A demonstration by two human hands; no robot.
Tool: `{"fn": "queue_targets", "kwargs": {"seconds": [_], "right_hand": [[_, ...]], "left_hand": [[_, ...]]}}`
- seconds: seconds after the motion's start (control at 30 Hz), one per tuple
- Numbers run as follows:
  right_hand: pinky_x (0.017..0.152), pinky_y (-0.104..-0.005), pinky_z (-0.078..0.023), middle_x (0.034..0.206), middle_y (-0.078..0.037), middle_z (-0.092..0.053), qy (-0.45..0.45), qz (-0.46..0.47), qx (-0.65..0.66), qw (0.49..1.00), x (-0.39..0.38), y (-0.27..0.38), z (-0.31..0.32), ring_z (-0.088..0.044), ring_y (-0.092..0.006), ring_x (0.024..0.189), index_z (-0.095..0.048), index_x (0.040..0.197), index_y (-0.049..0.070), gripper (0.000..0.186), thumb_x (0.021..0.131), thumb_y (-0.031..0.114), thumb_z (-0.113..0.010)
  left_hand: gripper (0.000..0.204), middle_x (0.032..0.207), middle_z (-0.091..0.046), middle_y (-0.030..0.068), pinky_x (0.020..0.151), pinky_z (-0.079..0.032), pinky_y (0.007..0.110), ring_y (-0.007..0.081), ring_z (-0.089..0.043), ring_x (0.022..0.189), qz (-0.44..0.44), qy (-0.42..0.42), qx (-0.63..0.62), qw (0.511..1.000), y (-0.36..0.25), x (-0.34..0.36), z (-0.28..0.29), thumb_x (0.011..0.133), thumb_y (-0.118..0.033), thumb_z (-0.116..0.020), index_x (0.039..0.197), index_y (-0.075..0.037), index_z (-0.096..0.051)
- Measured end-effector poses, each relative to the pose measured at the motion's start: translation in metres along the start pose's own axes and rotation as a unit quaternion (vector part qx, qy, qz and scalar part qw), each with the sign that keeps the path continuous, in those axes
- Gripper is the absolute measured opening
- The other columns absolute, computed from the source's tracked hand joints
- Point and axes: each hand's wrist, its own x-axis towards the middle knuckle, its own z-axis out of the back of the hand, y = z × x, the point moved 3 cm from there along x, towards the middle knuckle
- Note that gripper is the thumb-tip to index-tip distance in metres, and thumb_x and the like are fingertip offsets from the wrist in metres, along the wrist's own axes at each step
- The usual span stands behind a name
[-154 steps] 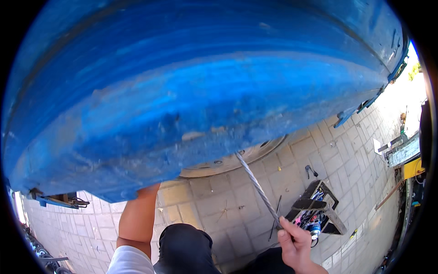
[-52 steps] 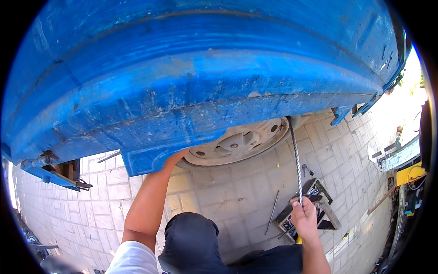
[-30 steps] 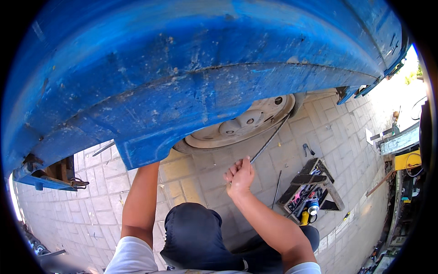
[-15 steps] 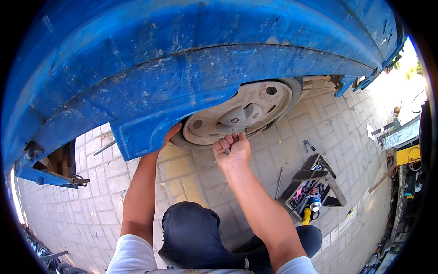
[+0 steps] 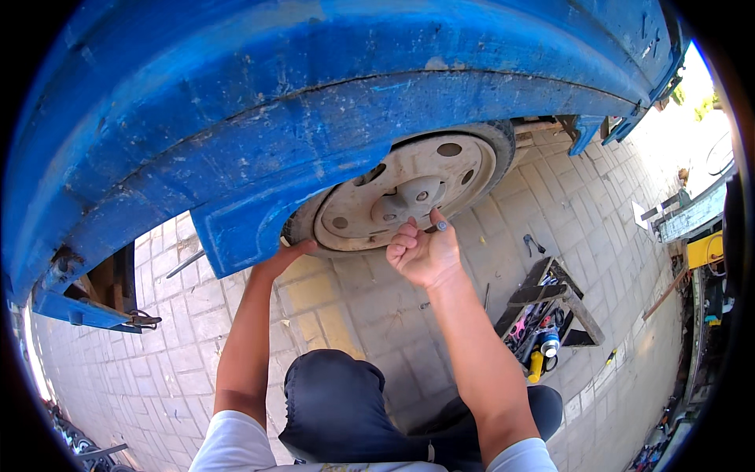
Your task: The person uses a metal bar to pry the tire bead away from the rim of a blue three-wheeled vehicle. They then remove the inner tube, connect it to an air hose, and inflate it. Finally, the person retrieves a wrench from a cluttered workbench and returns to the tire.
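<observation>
My right hand (image 5: 421, 253) is closed around a thin metal rod (image 5: 437, 227), whose end sticks out past my thumb, right in front of a dirty white wheel (image 5: 405, 200). My left hand (image 5: 285, 256) reaches under the lower edge of the blue vehicle body (image 5: 299, 110) and rests against the tyre's left side; its fingers are partly hidden. The wheel has a raised hub and several round holes.
An open toolbox (image 5: 546, 315) with cans and tools stands on the paving to my right. Loose tools (image 5: 533, 242) lie near it. My dark-trousered knee (image 5: 338, 401) is below. A blue bracket (image 5: 86, 311) hangs at the left.
My right hand has brought the long rod from out at the right in to the wheel. The view has lowered, showing more of the wheel. My left hand has stayed by the tyre.
</observation>
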Motion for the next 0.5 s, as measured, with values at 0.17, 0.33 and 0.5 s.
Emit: {"fn": "queue_targets", "kwargs": {"seconds": [0.17, 0.33, 0.5], "right_hand": [[0.059, -0.0301, -0.034, 0.068, 0.001, -0.039, 0.000, -0.043, -0.043, 0.998, -0.016, -0.003, 0.006, -0.037, -0.0143, 0.058, -0.047, 0.087, 0.010, 0.042, 0.094, 0.051, -0.042], [0.060, -0.0313, -0.035, 0.069, 0.000, -0.040, 0.022, -0.076, -0.117, 0.990, -0.014, -0.031, 0.010, -0.037, -0.0148, 0.058, -0.047, 0.090, 0.010, 0.047, 0.092, 0.057, -0.045], [0.061, -0.0304, -0.036, 0.069, 0.000, -0.042, 0.065, -0.118, -0.055, 0.989, -0.027, 0.002, 0.007, -0.038, -0.0144, 0.057, -0.051, 0.090, 0.007, 0.056, 0.087, 0.064, -0.047]], "left_hand": [[0.087, 0.129, -0.054, 0.0160, 0.102, -0.040, 0.038, 0.0253, -0.051, 0.121, -0.062, -0.037, -0.093, 0.993, -0.016, 0.020, -0.001, 0.068, -0.029, -0.086, 0.136, 0.001, -0.042], [0.077, 0.128, -0.057, 0.0153, 0.102, -0.040, 0.040, 0.0270, -0.051, 0.122, -0.043, -0.028, -0.053, 0.997, -0.054, 0.044, 0.013, 0.069, -0.034, -0.086, 0.130, -0.003, -0.052], [0.089, 0.132, -0.054, 0.0159, 0.106, -0.036, 0.042, 0.0289, -0.046, 0.127, -0.086, 0.008, 0.045, 0.995, -0.110, 0.051, 0.022, 0.066, -0.042, -0.086, 0.135, -0.002, -0.047]]}}
